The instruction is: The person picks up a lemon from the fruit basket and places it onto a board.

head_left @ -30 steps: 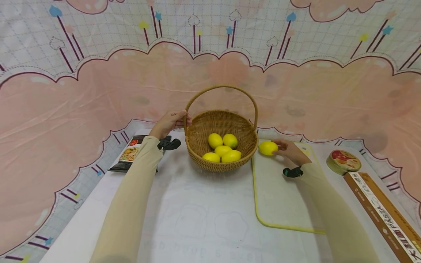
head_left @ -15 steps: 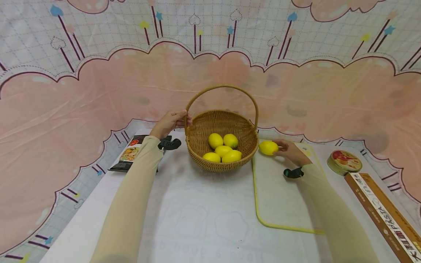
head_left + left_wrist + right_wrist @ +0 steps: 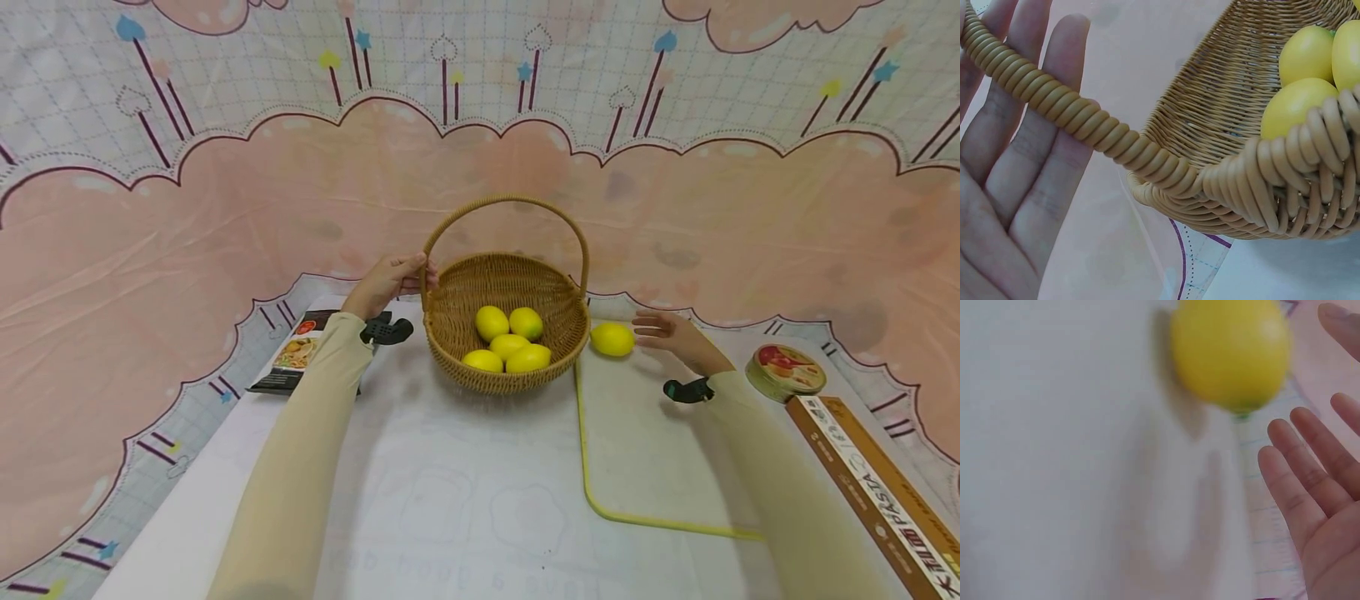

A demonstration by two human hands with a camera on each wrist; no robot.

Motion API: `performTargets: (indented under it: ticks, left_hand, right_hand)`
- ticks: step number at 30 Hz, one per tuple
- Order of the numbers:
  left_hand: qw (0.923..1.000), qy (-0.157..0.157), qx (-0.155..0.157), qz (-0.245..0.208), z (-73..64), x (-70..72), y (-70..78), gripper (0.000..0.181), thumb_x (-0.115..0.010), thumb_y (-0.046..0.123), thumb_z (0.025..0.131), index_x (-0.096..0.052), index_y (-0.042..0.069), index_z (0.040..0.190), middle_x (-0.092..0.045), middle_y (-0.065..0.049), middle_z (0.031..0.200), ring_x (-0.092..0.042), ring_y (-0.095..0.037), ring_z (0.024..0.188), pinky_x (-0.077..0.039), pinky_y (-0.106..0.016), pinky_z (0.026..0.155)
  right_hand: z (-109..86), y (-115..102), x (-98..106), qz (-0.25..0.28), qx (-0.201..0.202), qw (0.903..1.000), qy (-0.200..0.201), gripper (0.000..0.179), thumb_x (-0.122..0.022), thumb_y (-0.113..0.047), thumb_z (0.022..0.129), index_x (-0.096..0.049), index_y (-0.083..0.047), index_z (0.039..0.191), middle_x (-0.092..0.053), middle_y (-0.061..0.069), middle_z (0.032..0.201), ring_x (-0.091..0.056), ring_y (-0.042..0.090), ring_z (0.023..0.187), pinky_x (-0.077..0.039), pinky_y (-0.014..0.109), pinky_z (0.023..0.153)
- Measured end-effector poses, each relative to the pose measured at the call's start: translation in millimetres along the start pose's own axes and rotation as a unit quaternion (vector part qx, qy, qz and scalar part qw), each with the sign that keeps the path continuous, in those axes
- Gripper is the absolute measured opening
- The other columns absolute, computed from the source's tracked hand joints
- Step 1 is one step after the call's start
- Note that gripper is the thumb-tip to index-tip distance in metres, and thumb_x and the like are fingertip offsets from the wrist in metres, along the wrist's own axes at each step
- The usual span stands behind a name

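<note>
A wicker basket with a tall arched handle stands at the back middle, several yellow lemons lying inside it. My left hand holds the left side of the handle between thumb and fingers; in the left wrist view the fingers pass behind it. One more lemon lies on the far left corner of a pale cutting board with a yellow edge. Just right of that lemon is my right hand, its fingers extended and apart from it. The right wrist view shows the spread fingers beside the lemon.
On the left, a dark food packet lies partly behind the left forearm. A round tin and a long pasta box are on the right. A patterned cloth hangs behind the white table.
The right hand has let go of the lemon and drawn back to the right, leaving it on the board. The left hand and basket have not visibly moved.
</note>
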State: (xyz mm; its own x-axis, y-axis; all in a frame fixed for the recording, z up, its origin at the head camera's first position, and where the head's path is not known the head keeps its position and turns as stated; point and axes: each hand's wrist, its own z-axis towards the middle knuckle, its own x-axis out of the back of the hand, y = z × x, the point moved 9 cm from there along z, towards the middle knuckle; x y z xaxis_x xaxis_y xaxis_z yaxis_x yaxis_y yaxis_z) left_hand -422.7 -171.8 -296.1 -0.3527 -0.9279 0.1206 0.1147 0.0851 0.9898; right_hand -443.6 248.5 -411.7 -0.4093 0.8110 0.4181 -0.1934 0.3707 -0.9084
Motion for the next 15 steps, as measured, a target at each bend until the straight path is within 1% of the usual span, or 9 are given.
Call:
performTargets:
  ticks: [2,3,6,8,9,10,12,15]
  left_hand:
    - [1.0000,0.003,-0.001,-0.002,2.8,2.8,-4.5,0.033,-0.039,0.026,0.101,-0.067,0.017,0.085,-0.068,0.005,0.084,-0.066,-0.006,0.080,-0.054,-0.022,0.081]
    - [1.0000,0.006,-0.001,-0.002,4.2,4.4,-6.8,0.032,-0.040,0.027,0.101,-0.067,0.017,0.085,-0.068,0.004,0.084,-0.066,-0.006,0.080,-0.054,-0.022,0.081]
    - [0.9999,0.011,-0.003,-0.001,7.4,8.0,-12.0,0.031,-0.043,0.031,0.099,-0.067,0.017,0.087,-0.068,0.003,0.086,-0.066,-0.007,0.081,-0.055,-0.021,0.080]
    - [0.9999,0.012,-0.003,-0.002,8.4,8.8,-13.8,0.030,-0.044,0.032,0.099,-0.067,0.016,0.088,-0.068,0.002,0.087,-0.066,-0.007,0.082,-0.055,-0.020,0.079]
    - [0.9999,0.012,-0.002,-0.002,8.6,8.8,-14.0,0.030,-0.044,0.032,0.099,-0.067,0.016,0.088,-0.068,0.001,0.087,-0.066,-0.007,0.082,-0.055,-0.020,0.079]
    - [0.9999,0.011,-0.001,-0.004,8.6,8.5,-13.9,0.030,-0.044,0.032,0.099,-0.067,0.016,0.087,-0.068,0.001,0.088,-0.066,-0.007,0.082,-0.055,-0.020,0.079]
    - [1.0000,0.008,0.001,-0.003,7.3,6.5,-11.5,0.031,-0.042,0.029,0.100,-0.067,0.016,0.087,-0.068,0.000,0.088,-0.066,-0.007,0.082,-0.055,-0.021,0.080]
    - [1.0000,0.001,0.001,0.002,2.2,0.9,-3.2,0.031,-0.040,0.027,0.101,-0.066,0.017,0.086,-0.068,0.002,0.087,-0.066,-0.007,0.082,-0.054,-0.023,0.083]
  right_hand:
    - [-2.4,-14.3,7.0,-0.007,0.015,0.9998,0.006,0.064,-0.060,-0.022,0.093,-0.029,0.006,0.142,-0.036,0.027,0.143,-0.052,-0.008,0.108,-0.047,0.007,0.085]
    - [-3.5,-21.8,10.6,-0.009,0.025,0.9996,0.008,0.063,-0.060,-0.021,0.093,-0.030,0.006,0.141,-0.040,0.024,0.142,-0.053,-0.006,0.109,-0.047,0.008,0.086]
    - [-7.0,-45.8,19.0,-0.019,0.051,0.9984,0.013,0.055,-0.060,-0.018,0.093,-0.038,0.003,0.139,-0.053,0.002,0.133,-0.056,0.000,0.111,-0.048,0.009,0.086]
    - [-8.6,-60.0,21.9,-0.028,0.062,0.9977,0.007,0.049,-0.059,-0.015,0.093,-0.042,-0.001,0.137,-0.056,-0.012,0.126,-0.057,0.001,0.112,-0.049,0.011,0.087]
    - [-9.0,-66.5,22.5,-0.030,0.063,0.9975,0.004,0.047,-0.058,-0.014,0.093,-0.044,-0.002,0.136,-0.058,-0.016,0.122,-0.057,0.002,0.113,-0.049,0.012,0.088]
    - [-9.1,-72.8,22.6,-0.034,0.063,0.9974,0.000,0.045,-0.058,-0.014,0.094,-0.045,-0.003,0.135,-0.059,-0.018,0.120,-0.058,0.002,0.113,-0.049,0.012,0.088]
    - [-8.7,-85.6,20.9,-0.042,0.065,0.9969,-0.013,0.044,-0.057,-0.013,0.094,-0.045,-0.003,0.135,-0.060,-0.013,0.121,-0.058,0.005,0.113,-0.050,0.014,0.088]
    - [-5.6,-104.7,14.9,-0.068,0.060,0.9953,-0.034,0.045,-0.058,-0.015,0.094,-0.045,-0.006,0.136,-0.059,-0.005,0.126,-0.057,0.008,0.116,-0.049,0.014,0.089]
